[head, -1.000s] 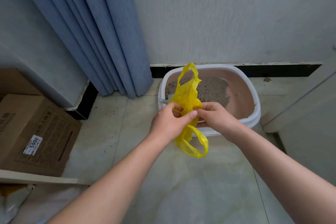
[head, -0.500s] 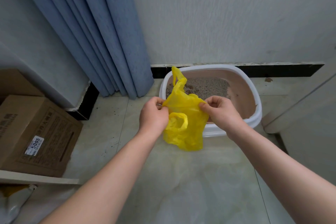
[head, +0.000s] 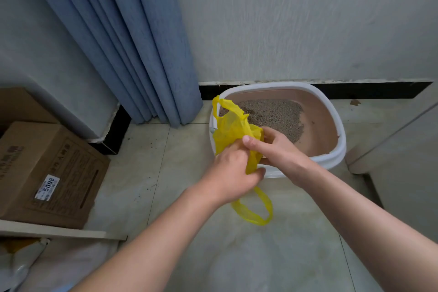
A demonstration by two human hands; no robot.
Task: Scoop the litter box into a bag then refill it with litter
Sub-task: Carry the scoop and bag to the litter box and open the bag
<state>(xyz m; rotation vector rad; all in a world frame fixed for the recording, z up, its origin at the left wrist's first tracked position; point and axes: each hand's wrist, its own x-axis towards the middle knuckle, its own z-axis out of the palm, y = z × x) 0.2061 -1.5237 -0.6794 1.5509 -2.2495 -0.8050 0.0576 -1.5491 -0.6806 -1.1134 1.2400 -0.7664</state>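
A thin yellow plastic bag is bunched between both hands in front of the litter box. My left hand grips the bag's middle from below. My right hand pinches the bag from the right, its fingers crossing over my left hand. One bag handle sticks up over the box's left rim and the other loop hangs down below my left hand. The litter box has a white rim and a pink inside, and stands on the floor against the wall. Grey litter covers its left part.
A blue curtain hangs left of the box. A brown cardboard box with a white label sits on the floor at the left, a pale board along its front. A white cabinet edge stands at the right. Tiled floor lies below my arms.
My hands had spread the bag apart half a second ago; now they have come together again and bunched it, with one handle loop dropping below my left hand.
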